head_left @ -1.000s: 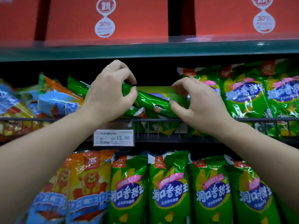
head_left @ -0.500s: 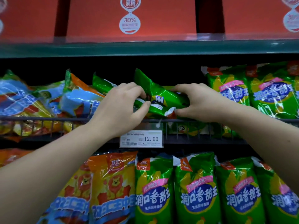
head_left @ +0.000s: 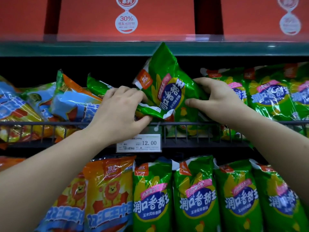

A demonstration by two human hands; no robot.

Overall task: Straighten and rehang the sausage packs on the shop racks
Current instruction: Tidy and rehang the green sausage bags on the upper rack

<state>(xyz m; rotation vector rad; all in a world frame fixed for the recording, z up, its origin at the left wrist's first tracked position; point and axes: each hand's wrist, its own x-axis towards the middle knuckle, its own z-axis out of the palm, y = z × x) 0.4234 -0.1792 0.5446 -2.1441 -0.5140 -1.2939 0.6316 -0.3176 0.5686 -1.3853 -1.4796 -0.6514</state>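
Observation:
A green sausage pack (head_left: 167, 84) stands almost upright, tilted right, in the middle shelf's wire basket (head_left: 66, 124). My right hand (head_left: 215, 97) grips its right edge, thumb across the front. My left hand (head_left: 120, 113) grips a second green pack (head_left: 150, 111) that lies flat beneath and in front of the raised one. Another green pack (head_left: 98, 84) lies on its side behind my left hand.
Toppled blue-and-orange packs (head_left: 70, 99) lie at the left of the basket; upright green packs (head_left: 267, 94) stand at its right. A 12.00 price tag (head_left: 138, 143) hangs on the rail. Below is a row of orange and green packs (head_left: 152, 198). Red boxes (head_left: 125, 15) fill the top shelf.
The green pack has been tipped up from lying flat to nearly upright, its front now facing me. Both hands stayed at the basket, and the view shifted slightly.

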